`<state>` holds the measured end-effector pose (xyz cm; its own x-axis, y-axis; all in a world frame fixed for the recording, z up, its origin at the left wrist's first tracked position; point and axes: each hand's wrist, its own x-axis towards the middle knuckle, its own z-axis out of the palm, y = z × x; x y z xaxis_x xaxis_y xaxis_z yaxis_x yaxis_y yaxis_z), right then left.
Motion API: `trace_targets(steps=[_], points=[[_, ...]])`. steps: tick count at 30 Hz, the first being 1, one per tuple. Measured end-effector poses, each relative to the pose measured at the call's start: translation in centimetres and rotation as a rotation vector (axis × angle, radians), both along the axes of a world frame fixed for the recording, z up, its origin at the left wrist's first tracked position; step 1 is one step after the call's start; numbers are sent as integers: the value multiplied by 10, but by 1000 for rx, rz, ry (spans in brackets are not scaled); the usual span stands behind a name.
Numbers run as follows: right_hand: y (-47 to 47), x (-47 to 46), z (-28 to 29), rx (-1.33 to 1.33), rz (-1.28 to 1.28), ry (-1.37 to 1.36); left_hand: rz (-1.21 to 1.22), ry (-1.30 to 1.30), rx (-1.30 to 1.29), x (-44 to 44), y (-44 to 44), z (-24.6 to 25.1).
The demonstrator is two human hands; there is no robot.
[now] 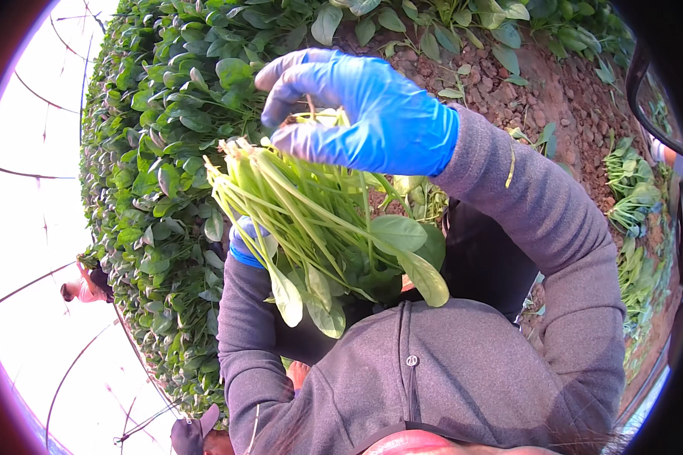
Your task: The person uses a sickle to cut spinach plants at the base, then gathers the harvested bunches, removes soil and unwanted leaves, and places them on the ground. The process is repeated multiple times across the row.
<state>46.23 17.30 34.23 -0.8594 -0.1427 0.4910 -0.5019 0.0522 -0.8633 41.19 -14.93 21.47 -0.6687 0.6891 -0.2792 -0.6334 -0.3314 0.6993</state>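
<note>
A loose bunch of spinach (pixel 319 222) hangs before my chest, its pale root ends up at the left and its leaves down. My left hand (pixel 249 230), in a blue glove, holds the bunch from behind; most of that hand is hidden by stems. Across the top of the bunch is my right hand (pixel 347 114), gloved in blue with soiled fingertips. Its fingers curl towards the thumb, and root ends and stems show in the gap between them. Whether they grip any stems cannot be told.
Dense spinach plants (pixel 165 142) grow at the left and along the top. Reddish clumpy soil (pixel 546 108) lies at the upper right, with cut spinach bunches (pixel 632 187) on the ground. One person (pixel 85 287) is far left; another person's cap (pixel 193 432) shows at the lower left.
</note>
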Motion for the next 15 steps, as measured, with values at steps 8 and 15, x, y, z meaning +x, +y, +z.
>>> trace_targets(steps=[8,15], points=[[-9,11,-10,463,-261,402,85,72,41,5,-15,32],[-20,11,-21,491,-258,256,108,74,56,8,-21,33]])
